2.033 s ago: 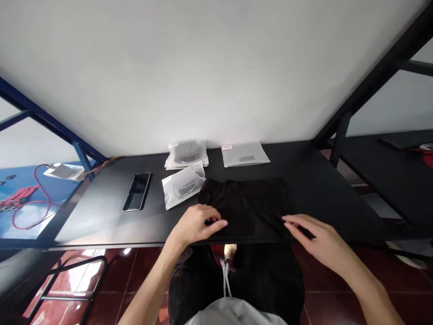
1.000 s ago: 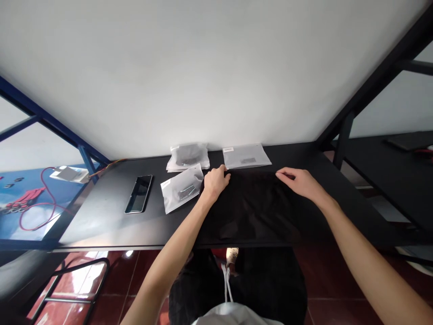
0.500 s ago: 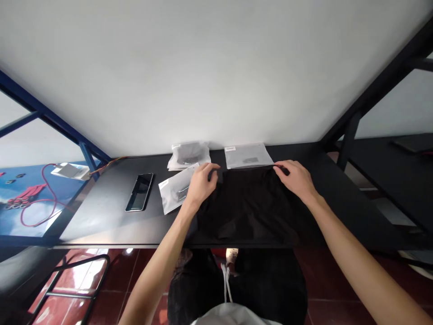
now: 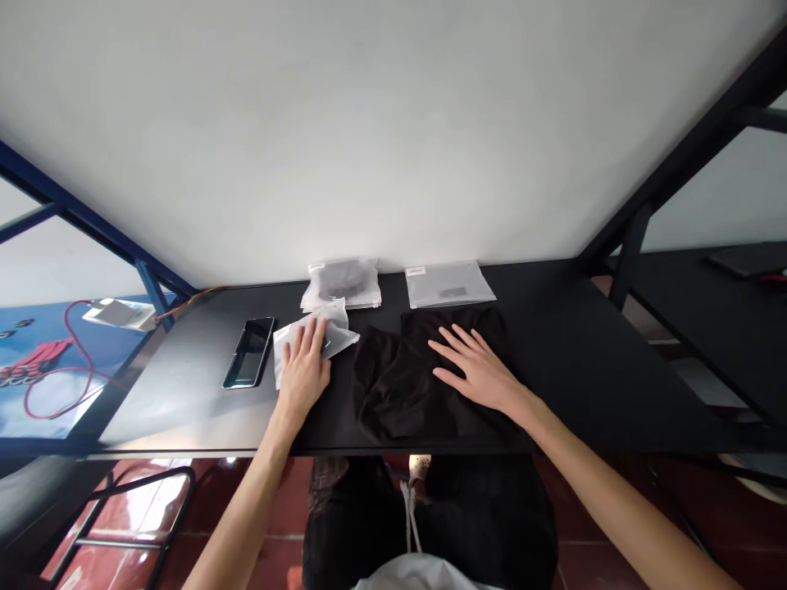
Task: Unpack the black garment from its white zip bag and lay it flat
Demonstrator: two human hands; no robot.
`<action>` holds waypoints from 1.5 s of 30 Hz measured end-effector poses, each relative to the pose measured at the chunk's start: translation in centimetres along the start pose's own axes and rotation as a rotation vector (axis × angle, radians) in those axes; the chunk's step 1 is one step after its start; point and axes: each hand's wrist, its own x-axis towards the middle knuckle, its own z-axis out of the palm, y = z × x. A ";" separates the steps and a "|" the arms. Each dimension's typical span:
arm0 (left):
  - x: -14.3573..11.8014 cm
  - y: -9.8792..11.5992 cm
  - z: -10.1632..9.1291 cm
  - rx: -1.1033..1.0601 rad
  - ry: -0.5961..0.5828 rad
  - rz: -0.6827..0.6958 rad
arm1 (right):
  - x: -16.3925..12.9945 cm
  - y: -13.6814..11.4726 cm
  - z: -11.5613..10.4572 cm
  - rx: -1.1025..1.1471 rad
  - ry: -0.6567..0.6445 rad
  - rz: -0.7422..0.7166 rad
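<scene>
A black cloth garment (image 4: 399, 393) lies rumpled on the black table in front of me. My right hand (image 4: 476, 369) rests flat on its right half, fingers spread. To the left, my left hand (image 4: 304, 365) lies over a frosted plastic zip bag (image 4: 335, 332), its fingers stretched out across the bag. The bag is bent under that hand, and part of it is hidden. Behind the cloth, close to the wall, sits a flat frosted zip bag (image 4: 448, 285) with a white label. A stack of frosted bags with dark contents (image 4: 342, 283) stands to its left.
A smartphone (image 4: 249, 352) lies left of my left hand. The white wall (image 4: 393, 164) rises behind the table (image 4: 590, 369). Metal frames border both sides. Farther left, a blue surface holds a white device (image 4: 120, 314) with a red cable (image 4: 89, 360).
My left hand has moved left off the cloth and onto the nearby bag, which has shifted and bent. My right hand has let go of the cloth's far corner and come inward, flat on it.
</scene>
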 end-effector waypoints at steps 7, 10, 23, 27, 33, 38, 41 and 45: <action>0.1 -1.9 -0.2 -0.185 0.126 -0.038 | 0.3 -1.2 0.6 -0.018 -0.033 -0.013; 0.4 -0.5 -1.5 -0.261 0.268 -0.007 | 0.6 -1.5 0.8 -0.015 -0.044 -0.005; 0.9 9.4 0.9 -0.146 -0.098 0.347 | 1.0 -0.4 1.3 0.220 0.225 0.063; 0.8 9.3 1.6 -0.137 -0.159 0.341 | 1.0 -0.2 1.6 0.232 0.256 0.046; 0.8 9.1 1.7 -0.143 -0.184 0.349 | 1.0 -0.3 1.6 0.180 0.299 -0.008; 1.0 8.8 1.9 -0.175 -0.173 0.372 | 0.9 -1.1 0.8 0.215 0.425 -0.144; 1.3 8.6 1.8 -0.225 -0.169 0.386 | 0.9 -1.6 0.3 0.239 0.469 -0.218; 1.5 8.5 1.9 -0.293 -0.120 0.393 | 1.0 -1.9 -0.2 0.252 0.551 -0.281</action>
